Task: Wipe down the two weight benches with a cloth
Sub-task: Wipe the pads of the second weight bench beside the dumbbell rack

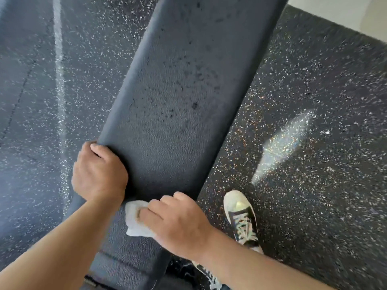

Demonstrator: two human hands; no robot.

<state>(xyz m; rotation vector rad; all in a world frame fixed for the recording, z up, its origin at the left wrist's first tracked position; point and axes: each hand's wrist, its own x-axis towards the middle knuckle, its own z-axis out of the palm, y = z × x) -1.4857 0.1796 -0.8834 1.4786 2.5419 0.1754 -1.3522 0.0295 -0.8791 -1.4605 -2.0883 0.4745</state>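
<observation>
A long black padded weight bench (184, 84) runs from the bottom centre up to the top right. Its textured pad shows dark wet spots along the upper half. My left hand (98, 172) grips the bench's left edge, fingers curled round the side of the pad. My right hand (178, 220) holds a crumpled white cloth (136, 218) against the pad's near part, just below and right of the left hand. Only one bench is in view.
Black speckled rubber flooring (314, 143) lies on both sides of the bench. A shoe with a white toe and pale laces (240, 216) stands on the floor just right of the bench. A pale wall base (356, 15) shows at the top right.
</observation>
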